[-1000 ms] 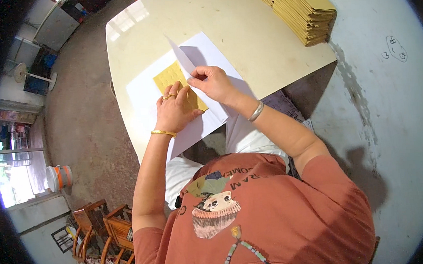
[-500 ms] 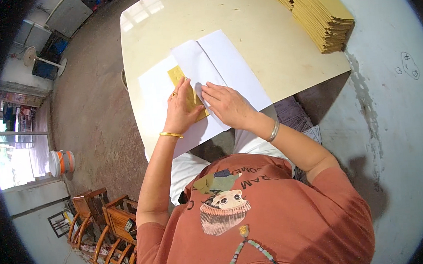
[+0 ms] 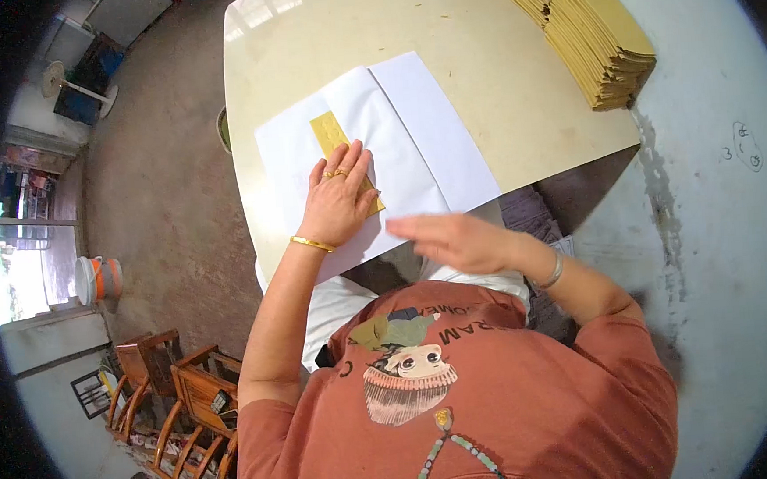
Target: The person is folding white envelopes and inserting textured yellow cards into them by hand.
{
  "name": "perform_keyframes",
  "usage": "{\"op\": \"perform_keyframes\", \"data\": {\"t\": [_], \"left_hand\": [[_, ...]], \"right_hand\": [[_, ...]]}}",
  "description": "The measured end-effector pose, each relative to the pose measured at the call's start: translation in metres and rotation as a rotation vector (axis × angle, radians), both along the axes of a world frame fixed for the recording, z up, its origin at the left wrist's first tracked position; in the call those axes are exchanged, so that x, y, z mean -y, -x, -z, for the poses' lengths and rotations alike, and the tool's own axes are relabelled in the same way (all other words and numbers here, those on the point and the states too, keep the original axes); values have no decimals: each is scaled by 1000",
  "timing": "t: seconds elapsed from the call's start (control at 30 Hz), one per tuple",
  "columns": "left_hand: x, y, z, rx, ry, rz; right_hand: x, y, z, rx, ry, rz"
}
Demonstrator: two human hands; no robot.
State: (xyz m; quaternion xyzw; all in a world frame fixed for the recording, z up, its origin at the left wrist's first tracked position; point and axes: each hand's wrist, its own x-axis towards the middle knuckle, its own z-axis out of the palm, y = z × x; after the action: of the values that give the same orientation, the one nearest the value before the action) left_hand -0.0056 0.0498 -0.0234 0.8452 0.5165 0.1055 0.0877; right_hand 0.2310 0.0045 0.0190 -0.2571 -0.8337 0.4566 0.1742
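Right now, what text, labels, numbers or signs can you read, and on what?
Rust-coloured shirt: large dark capitals, partly lost in folds; wording not copied here.
Wall: hand-drawn outline with small marks, no clear words.
Yellow paper, partly under the left hand: faint marks, too small to read.
White paper: no text visible.

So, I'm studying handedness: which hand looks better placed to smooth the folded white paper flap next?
Probably the right hand: blurred, apparently empty, it hovers by the near edge of the folded white paper flap. The left hand lies on the yellow rectangular sheet, seemingly steadying it.
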Motion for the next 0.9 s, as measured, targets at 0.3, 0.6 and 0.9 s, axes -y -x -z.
{"op": "perform_keyframes", "data": {"t": [0.3, 0.6, 0.9], "left_hand": [[-1, 5, -2, 100, 26, 29], [-3, 6, 3, 116, 22, 29], [-4, 6, 8, 40, 39, 29]], "right_hand": [[-162, 33, 72, 342, -859, 274], [-198, 71, 71, 477, -913, 560], [-64, 25, 61, 283, -685, 406]]}}
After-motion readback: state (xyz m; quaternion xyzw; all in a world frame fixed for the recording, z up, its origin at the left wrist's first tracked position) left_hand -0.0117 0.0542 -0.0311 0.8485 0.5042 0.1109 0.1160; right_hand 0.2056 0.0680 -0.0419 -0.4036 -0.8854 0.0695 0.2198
